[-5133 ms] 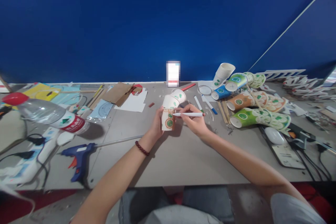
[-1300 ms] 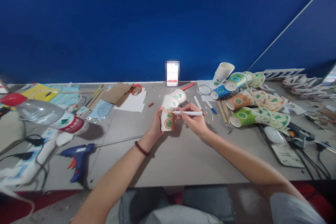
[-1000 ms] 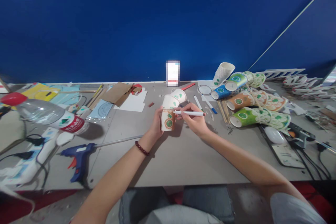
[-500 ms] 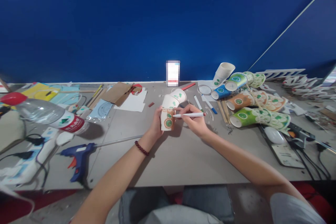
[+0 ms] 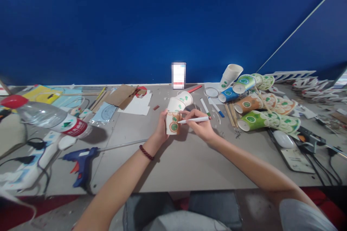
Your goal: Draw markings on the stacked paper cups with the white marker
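My left hand (image 5: 162, 126) is closed around the side of a paper cup (image 5: 172, 124), the nearest one in a bent chain of joined paper cups (image 5: 182, 101). That cup is partly coloured orange-brown around a green round print, while the farther cups are mostly white with green marks. Between the fingers of my right hand (image 5: 202, 124) is a white marker (image 5: 195, 119) with a reddish-brown end. Its tip points left and meets the cup's right side, though whether it touches is too small to tell.
Coloured cup chains (image 5: 255, 120) and a cup stack (image 5: 230, 75) stand right, beside markers (image 5: 216, 107) and wooden sticks (image 5: 231, 114). To the left lie a glue gun (image 5: 82, 160), a bottle (image 5: 51, 117), a power strip (image 5: 32, 164) and cardboard (image 5: 121, 96).
The marker's tip has shifted slightly downward along the cup's right side, and my right hand has moved a little with it. My left hand and the cups stay in place.
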Tool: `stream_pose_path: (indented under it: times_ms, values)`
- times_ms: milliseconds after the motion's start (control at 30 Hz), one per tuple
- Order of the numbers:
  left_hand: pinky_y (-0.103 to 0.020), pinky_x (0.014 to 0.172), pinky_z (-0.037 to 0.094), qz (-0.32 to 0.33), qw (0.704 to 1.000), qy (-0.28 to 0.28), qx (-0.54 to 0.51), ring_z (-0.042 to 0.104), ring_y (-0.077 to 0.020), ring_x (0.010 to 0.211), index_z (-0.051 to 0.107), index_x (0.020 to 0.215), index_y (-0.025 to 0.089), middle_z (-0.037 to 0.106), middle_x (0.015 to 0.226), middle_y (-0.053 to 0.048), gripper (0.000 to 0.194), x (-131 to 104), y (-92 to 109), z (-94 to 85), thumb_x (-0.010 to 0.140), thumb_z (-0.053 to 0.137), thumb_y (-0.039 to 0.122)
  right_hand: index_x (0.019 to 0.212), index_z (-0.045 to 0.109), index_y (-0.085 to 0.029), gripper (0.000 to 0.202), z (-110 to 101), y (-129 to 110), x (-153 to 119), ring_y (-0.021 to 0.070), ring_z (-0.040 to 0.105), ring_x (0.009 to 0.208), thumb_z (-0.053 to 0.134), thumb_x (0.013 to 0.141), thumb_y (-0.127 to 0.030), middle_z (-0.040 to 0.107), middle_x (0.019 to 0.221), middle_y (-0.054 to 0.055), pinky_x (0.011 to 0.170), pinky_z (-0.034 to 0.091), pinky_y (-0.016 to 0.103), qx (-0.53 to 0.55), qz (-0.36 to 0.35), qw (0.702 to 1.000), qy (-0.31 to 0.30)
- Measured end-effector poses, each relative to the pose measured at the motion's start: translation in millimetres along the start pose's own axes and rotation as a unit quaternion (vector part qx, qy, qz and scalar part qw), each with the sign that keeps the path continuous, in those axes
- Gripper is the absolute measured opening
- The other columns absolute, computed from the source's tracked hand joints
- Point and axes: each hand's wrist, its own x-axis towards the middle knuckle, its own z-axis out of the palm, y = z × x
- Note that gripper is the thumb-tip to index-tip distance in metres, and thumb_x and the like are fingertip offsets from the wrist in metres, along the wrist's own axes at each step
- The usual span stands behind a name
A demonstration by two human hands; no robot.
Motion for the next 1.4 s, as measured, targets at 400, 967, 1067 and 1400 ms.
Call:
stream_pose_path:
  times_ms: [400,967,1067,1400]
  values:
    - [-0.028,0.062,0.051,0.008,1.0,0.01,0.009,0.067,-0.0192,0.062,0.071,0.087,0.01,0.074,0.073,-0.009,0.043,-0.7,0.0,1.3,0.082,0.055,0.05,0.076,0.059,-0.024,0.008,-0.2,1.9,-0.5,0.0306,0.07,0.111,0.066,0.079,-0.022,0.069,0.076,0.003,0.071,0.062,0.037,0.011,0.008,1.0,0.008]
    - [-0.028,0.061,0.052,-0.001,1.0,-0.008,-0.004,0.067,-0.0192,0.061,0.07,0.089,0.012,0.073,0.072,-0.008,0.041,0.3,-1.2,-2.0,0.081,0.058,0.05,0.074,0.06,-0.024,0.009,-0.9,0.5,-1.0,0.0308,0.07,0.11,0.067,0.079,-0.024,0.069,0.073,0.002,0.078,0.06,0.04,-0.028,0.005,1.0,0.009]
    - [-0.028,0.057,0.052,-0.003,1.0,-0.005,0.014,0.064,-0.0181,0.055,0.071,0.088,0.011,0.072,0.069,-0.008,0.044,-0.1,-0.8,-2.0,0.082,0.056,0.052,0.078,0.06,-0.024,0.007,-0.8,0.5,-1.3,0.031,0.07,0.111,0.067,0.08,-0.026,0.068,0.076,0.003,0.062,0.06,0.033,-0.022,0.019,0.999,0.019]
    - [-0.029,0.059,0.052,0.002,1.0,0.0,0.008,0.065,-0.0187,0.057,0.071,0.09,0.011,0.072,0.072,-0.009,0.043,2.0,-2.6,-3.5,0.082,0.055,0.05,0.077,0.059,-0.024,0.009,-1.3,1.1,-0.6,0.03,0.07,0.111,0.066,0.081,-0.029,0.068,0.075,0.003,0.061,0.06,0.031,-0.022,0.024,0.999,0.019]
